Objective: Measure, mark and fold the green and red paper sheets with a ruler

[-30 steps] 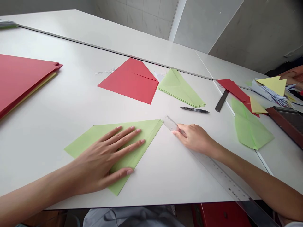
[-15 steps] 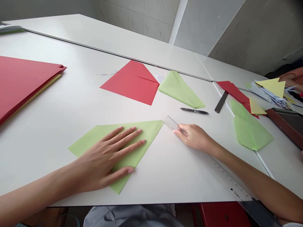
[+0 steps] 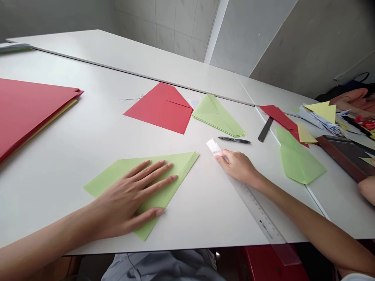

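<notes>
At the left edge of the white table [image 3: 55,152], a stack of flat red paper [image 3: 35,111] lies with yellow paper showing beneath it. To its right, near the front edge, is a folded, angular piece of light green paper [image 3: 107,176]. The left hand [image 3: 133,203] lies flat across it, fingers spread and released, gripping nothing, the thumb at the paper's right-hand edge. Farther back, a folded red paper shape [image 3: 159,109] lies beside a folded light green paper stack [image 3: 218,117], with a slim black pen [image 3: 234,139] just in front of the stack. The right hand [image 3: 238,167] grasps a long, clear plastic ruler [image 3: 249,203] near its far end, thumb and fingers pinched around it; that end is near the green paper's right corner but apart from it, and the other end juts past the table's front edge. Beyond lie a dark flat strip [image 3: 265,130], a creased, translucent green sheet [image 3: 299,160] and a brown-edged dark board [image 3: 345,156]. Another person's arm [image 3: 368,189] enters at the far right.
</notes>
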Motion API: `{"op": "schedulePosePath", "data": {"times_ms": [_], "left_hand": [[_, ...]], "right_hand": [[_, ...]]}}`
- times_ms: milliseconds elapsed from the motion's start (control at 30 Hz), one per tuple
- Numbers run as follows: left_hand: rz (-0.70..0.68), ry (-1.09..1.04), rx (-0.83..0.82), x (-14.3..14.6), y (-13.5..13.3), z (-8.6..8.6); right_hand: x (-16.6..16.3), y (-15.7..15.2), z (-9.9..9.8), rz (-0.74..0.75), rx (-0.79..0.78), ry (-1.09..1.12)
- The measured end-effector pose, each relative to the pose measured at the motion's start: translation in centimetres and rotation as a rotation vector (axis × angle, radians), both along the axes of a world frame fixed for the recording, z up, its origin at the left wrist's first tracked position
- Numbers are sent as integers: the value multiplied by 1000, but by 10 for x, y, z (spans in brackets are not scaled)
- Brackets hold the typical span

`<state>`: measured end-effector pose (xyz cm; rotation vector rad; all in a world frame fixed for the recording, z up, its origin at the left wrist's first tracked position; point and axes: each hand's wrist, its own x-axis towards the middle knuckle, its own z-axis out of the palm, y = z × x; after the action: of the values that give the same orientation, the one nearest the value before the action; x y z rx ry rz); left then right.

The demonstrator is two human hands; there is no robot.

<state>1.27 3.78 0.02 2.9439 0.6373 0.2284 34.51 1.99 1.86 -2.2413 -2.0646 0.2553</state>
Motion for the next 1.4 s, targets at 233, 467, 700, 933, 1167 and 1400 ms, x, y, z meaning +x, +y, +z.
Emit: {"op": "schedulePosePath", "data": {"times_ms": [233,467,700,933,1167,1400], "left_hand": [[-9,47,-5,-2,1,3],[46,-7,21,-7,0,2],[179,-46,109,8,-9,-3],[385,-94,100,46,-33,41],[386,-223,-176,34,-38,89],[375,-351,-878,32,-47,98]], "right_hand": [[-23,22,10,64,166,69],[-48,42,15,145,-68,365],[-49,43,33,121,-275,777],[-66,19,65,270,-222,1079],[-63,-17,79,444,124,1143],[-59,-41,96,494,224,1159]]}}
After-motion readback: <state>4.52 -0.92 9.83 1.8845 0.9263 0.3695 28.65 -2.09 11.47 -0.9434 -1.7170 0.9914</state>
